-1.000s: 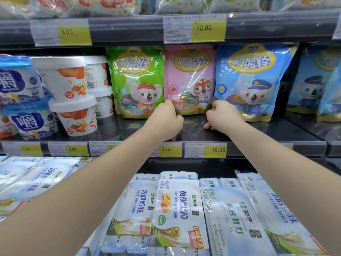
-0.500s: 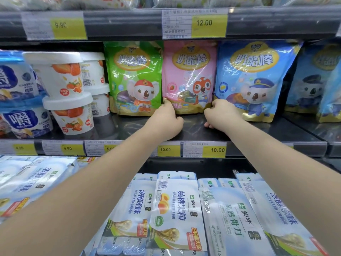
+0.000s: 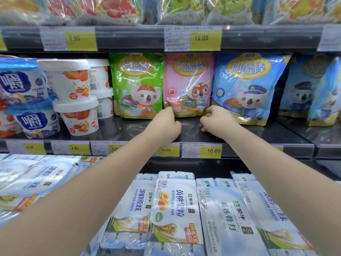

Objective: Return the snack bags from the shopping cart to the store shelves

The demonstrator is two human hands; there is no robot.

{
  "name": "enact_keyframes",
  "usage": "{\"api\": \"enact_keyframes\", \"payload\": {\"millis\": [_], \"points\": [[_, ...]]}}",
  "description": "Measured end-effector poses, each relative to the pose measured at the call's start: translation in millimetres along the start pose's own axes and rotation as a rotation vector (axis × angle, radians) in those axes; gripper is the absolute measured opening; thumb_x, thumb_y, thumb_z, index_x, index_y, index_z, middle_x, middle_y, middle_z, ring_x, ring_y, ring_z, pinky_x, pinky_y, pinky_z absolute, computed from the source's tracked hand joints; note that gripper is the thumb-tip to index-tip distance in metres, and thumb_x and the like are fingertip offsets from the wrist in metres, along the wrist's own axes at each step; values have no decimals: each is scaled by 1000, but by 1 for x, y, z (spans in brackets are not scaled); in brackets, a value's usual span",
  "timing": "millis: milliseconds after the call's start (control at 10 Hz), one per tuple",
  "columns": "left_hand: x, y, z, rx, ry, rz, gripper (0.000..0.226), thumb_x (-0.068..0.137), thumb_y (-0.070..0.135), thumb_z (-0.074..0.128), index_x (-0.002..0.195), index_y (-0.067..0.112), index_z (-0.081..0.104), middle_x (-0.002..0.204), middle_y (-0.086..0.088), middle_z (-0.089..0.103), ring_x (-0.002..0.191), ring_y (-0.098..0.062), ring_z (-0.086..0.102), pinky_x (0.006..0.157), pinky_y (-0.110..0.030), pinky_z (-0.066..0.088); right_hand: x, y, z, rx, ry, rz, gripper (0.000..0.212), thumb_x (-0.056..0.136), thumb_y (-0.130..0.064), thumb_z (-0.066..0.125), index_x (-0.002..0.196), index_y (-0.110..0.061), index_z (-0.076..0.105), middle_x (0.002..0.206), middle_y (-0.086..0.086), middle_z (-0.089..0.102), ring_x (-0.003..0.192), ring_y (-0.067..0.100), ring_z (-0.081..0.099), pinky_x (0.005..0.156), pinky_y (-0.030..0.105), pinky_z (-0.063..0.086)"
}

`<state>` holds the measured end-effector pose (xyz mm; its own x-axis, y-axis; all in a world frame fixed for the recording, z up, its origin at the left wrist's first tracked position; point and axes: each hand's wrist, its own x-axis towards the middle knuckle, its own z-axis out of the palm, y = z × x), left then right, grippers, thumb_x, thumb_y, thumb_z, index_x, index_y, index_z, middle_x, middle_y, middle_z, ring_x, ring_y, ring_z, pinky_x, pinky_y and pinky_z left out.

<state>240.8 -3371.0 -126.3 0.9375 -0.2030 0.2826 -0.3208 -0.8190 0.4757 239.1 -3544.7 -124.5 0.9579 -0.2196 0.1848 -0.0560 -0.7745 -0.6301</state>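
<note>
A pink snack bag (image 3: 188, 78) stands upright on the middle shelf (image 3: 258, 133), between a green snack bag (image 3: 137, 84) and a blue snack bag (image 3: 247, 85). My left hand (image 3: 166, 124) has its fingertips curled on the pink bag's lower left corner. My right hand (image 3: 215, 121) is curled at its lower right corner, with its lower fingers resting on the shelf. Both forearms reach in from the bottom of the view. The shopping cart is out of view.
White strawberry cups (image 3: 73, 100) and blue cups (image 3: 27, 100) are stacked at the left of the same shelf. More blue bags (image 3: 313, 93) stand at the right. Flat blue-white packs (image 3: 175, 209) fill the shelf below. Price tags (image 3: 204, 38) line the shelf edges.
Both hands stay at the pink bag's lower corners, with the right one drawn slightly in towards the bag. The view has tilted up a little, so the shelves sit lower in the frame.
</note>
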Motion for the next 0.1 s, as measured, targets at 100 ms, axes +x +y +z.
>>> {"api": "enact_keyframes", "payload": {"millis": [100], "points": [[-13, 0, -8, 22, 7, 56, 43, 98, 18, 46, 139, 2, 41, 139, -15, 50, 119, -28, 52, 88, -31, 41, -12, 0, -5, 83, 6, -39, 45, 91, -20, 53, 135, -12, 52, 92, -8, 74, 91, 12, 73, 95, 40, 56]]}}
